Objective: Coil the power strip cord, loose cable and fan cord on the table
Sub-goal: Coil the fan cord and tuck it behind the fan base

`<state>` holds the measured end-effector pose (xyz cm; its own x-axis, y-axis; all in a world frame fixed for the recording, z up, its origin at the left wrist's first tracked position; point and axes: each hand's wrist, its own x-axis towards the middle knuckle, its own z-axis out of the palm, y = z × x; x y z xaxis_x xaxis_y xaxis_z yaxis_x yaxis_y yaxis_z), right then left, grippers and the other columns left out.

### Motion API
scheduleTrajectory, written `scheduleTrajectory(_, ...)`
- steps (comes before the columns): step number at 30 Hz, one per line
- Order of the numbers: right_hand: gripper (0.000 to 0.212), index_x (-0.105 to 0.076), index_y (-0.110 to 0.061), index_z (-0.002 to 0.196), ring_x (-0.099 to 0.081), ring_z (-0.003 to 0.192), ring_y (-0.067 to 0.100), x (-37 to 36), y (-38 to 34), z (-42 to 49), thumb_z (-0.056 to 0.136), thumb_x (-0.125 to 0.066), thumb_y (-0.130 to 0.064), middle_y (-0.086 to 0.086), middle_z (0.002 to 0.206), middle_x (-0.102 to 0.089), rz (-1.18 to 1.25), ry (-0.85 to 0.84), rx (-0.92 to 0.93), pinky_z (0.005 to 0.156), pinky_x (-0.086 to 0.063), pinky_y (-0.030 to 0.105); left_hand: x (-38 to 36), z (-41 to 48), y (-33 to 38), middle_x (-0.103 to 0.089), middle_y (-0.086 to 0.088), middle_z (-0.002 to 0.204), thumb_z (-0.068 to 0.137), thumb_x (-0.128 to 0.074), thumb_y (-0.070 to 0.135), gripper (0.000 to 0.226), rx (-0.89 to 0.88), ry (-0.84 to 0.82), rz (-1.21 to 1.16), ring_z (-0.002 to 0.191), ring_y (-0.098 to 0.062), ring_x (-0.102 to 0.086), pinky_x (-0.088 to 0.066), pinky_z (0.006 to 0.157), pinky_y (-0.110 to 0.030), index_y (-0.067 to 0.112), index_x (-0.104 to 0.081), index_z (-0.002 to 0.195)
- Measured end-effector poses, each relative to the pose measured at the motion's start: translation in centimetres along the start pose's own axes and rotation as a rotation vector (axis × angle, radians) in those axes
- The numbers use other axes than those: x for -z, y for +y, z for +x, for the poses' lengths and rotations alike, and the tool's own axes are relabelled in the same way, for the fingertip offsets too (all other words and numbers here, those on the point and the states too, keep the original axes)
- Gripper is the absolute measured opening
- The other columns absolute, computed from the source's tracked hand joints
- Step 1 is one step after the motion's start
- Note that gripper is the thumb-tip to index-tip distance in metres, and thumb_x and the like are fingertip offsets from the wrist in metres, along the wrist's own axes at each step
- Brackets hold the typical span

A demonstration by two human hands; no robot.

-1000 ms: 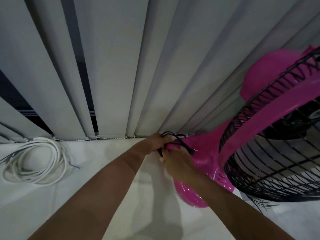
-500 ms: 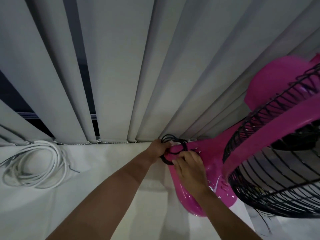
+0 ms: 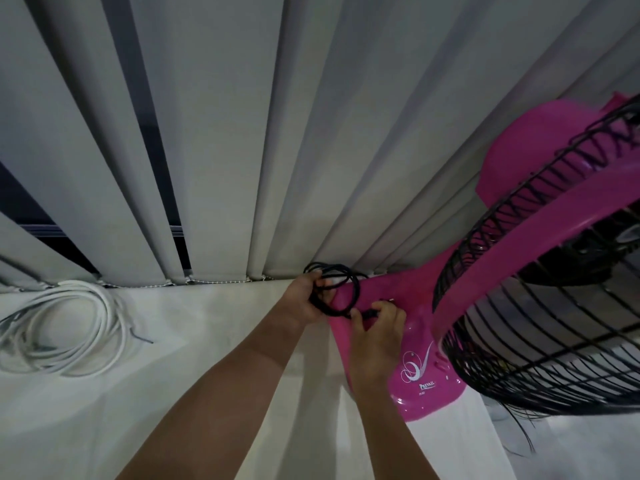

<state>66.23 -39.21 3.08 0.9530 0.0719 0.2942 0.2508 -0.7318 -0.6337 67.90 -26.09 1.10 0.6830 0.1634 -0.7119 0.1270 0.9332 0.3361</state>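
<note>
Left hand grips the coiled black fan cord at the pink fan base's 10 o'clock edge; right hand pinches its end (the plug, seemingly). White cable coil lies at 9 o'clock.

1. fan cage runs off the right edge, only part shows
2. white cable coil is clipped at the left edge
3. right hand covers the near end of the fan cord, plug mostly hidden
</note>
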Motion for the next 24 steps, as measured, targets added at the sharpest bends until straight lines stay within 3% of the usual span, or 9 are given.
scheduleTrajectory(2,0.024,-0.061,-0.005,0.101,-0.047,0.067,-0.001,-0.1,-0.3,-0.5,0.08,-0.073,-0.005,-0.025,0.081,-0.037,0.115,-0.017,-0.095,0.075,-0.054,0.031,-0.4,-0.1,-0.2,-0.045,0.004,0.03,0.101,-0.037,0.017,0.032,-0.023,0.03,0.034,0.024,-0.007,-0.043,-0.039,0.031,-0.014,0.009,-0.051,0.074)
scheduleTrajectory(4,0.026,-0.06,-0.003,0.103,-0.055,0.069,-0.011,-0.1,-1.1,-0.7,0.08,-0.07,0.004,-0.019,0.081,-0.044,0.3,0.017,-0.18,0.07,-0.045,0.005,-0.9,-0.5,0.0,-0.045,0.004,0.029,0.101,-0.032,0.015,0.036,-0.022,0.014,0.048,0.022,-0.009,-0.043,-0.036,0.028,-0.013,0.009,-0.048,0.07)
scheduleTrajectory(6,0.028,-0.057,-0.012,0.092,-0.056,0.064,-0.019,-0.2,-1.8,-0.6,0.078,-0.066,0.011,-0.012,0.076,-0.048,0.46,0.035,-0.265,0.059,-0.041,-0.003,-1.1,-0.7,0.4,-0.046,0.001,0.028,0.101,-0.03,0.011,0.038,-0.003,0.025,0.057,0.021,-0.011,-0.045,-0.036,0.026,-0.014,0.008,-0.049,0.067)
scheduleTrajectory(12,0.039,-0.054,-0.022,0.078,-0.057,0.071,0.012,-1.6,-2.7,1.1,0.076,-0.058,0.017,0.001,0.081,-0.06,0.783,-0.001,-0.646,0.071,-0.05,0.026,-1.6,-0.2,0.9,-0.037,0.002,0.033,0.101,-0.032,0.009,0.03,-0.055,0.073,0.162,0.018,-0.006,-0.031,-0.022,0.022,-0.011,0.01,-0.045,0.074)
scheduleTrajectory(15,0.034,-0.058,-0.017,0.065,-0.053,0.082,0.026,-1.9,-2.7,2.1,0.083,-0.051,0.011,0.012,0.083,-0.059,0.844,-0.284,-0.819,0.081,-0.047,0.042,-1.9,-0.5,0.7,-0.046,0.001,0.032,0.102,-0.034,0.01,0.02,-0.12,0.043,0.199,0.021,-0.007,-0.041,-0.029,0.025,-0.01,0.008,-0.054,0.104)
scheduleTrajectory(17,0.016,-0.064,-0.004,0.079,-0.06,0.085,0.03,-1.8,-2.8,2.5,0.09,-0.053,-0.005,0.017,0.088,-0.063,0.928,-0.337,-0.97,0.088,-0.049,0.046,-1.6,-0.1,0.5,-0.061,-0.011,0.046,0.099,-0.042,0.009,0.029,-0.201,0.088,0.265,0.04,-0.017,-0.061,-0.03,0.028,-0.009,-0.004,-0.053,0.123)
scheduleTrajectory(20,0.041,-0.061,-0.003,0.104,-0.065,0.09,0.031,-1.6,-3.1,3.2,0.097,-0.047,-0.041,0.018,0.098,-0.067,1.029,-0.368,-1.029,0.079,-0.054,0.043,-1.4,0.5,-0.1,-0.06,-0.019,0.074,0.095,-0.049,0.012,0.025,-0.34,0.154,0.441,0.064,-0.029,-0.06,-0.047,0.046,-0.016,-0.003,-0.056,0.113)
scheduleTrajectory(22,0.039,-0.063,-0.007,0.102,-0.067,0.09,0.028,-1.6,-3.2,3.5,0.093,-0.056,-0.044,0.014,0.098,-0.07,0.92,-0.432,-0.958,0.078,-0.056,0.042,-1.5,0.5,-0.4,-0.063,-0.024,0.099,0.093,-0.051,0.015,0.026,-0.377,0.179,0.498,0.089,-0.035,-0.064,-0.057,0.08,-0.037,-0.003,-0.053,0.111)
scheduleTrajectory(24,0.028,-0.067,-0.005,0.091,-0.068,0.082,0.028,-1.6,-3.2,3.8,0.088,-0.066,-0.033,0.014,0.09,-0.071,0.733,-0.445,-0.871,0.08,-0.054,0.044,-1.5,0.1,-0.5,-0.061,-0.029,0.115,0.093,-0.052,0.016,0.031,-0.384,0.154,0.499,0.104,-0.04,-0.062,-0.052,0.092,-0.049,-0.007,-0.052,0.114)
